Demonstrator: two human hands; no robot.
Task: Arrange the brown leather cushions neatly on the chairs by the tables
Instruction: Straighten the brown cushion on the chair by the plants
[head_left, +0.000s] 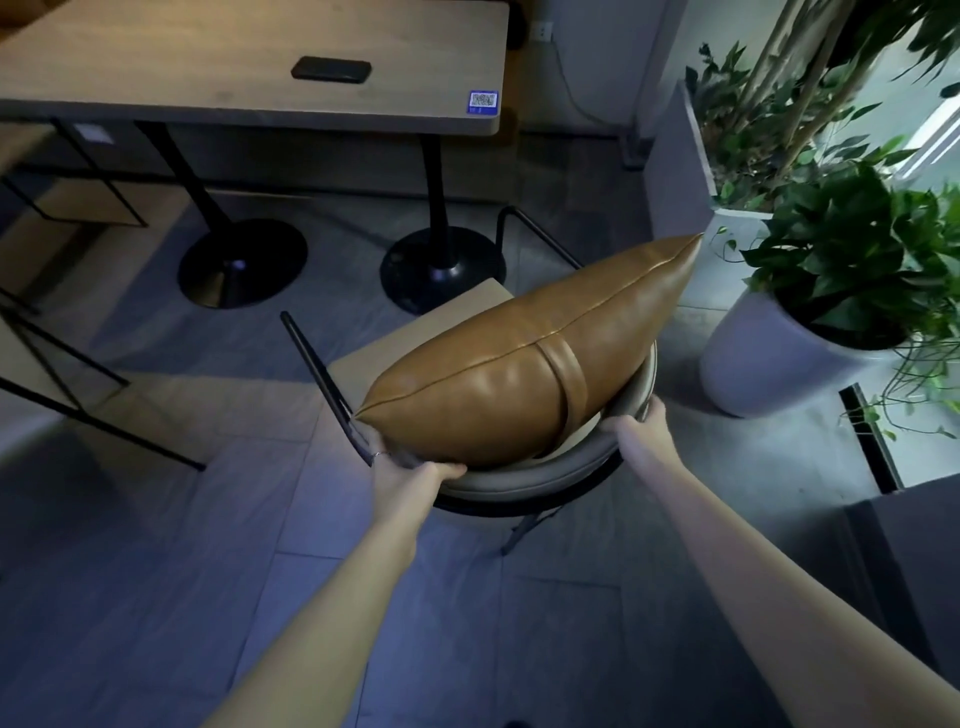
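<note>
- Leather cushion (519, 364), brown, stands on edge on the chair (524, 480), leaning on its curved backrest.
- Your left hand (397, 462) grips its lower corner; right hand (641, 423) closes on the backrest rim.
- Risk: let go and it may topple forward, being narrow-edged.
- White pot (769, 358) holds a leafy plant (857, 254).

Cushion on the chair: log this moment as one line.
stage: placing | brown leather cushion against chair backrest | left hand at cushion corner | right hand behind cushion on backrest | table beyond
</note>
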